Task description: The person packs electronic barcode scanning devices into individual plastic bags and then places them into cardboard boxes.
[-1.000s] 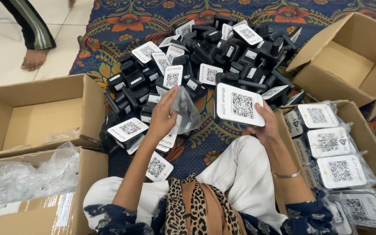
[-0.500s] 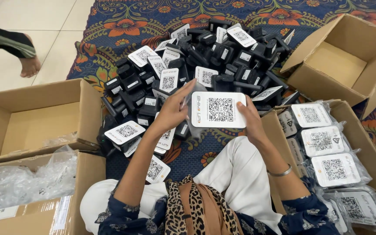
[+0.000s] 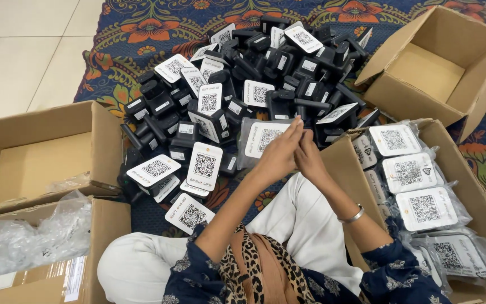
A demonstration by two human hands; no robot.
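Pressing together now | left hand, right hand | bagged card lowered

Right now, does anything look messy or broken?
Nothing looks broken. The black devices with white cards lie in a jumbled heap on the rug, some tipped over. The bagged ones sit lined up in their box.

floor: pale tiles | blue floral rug | even light
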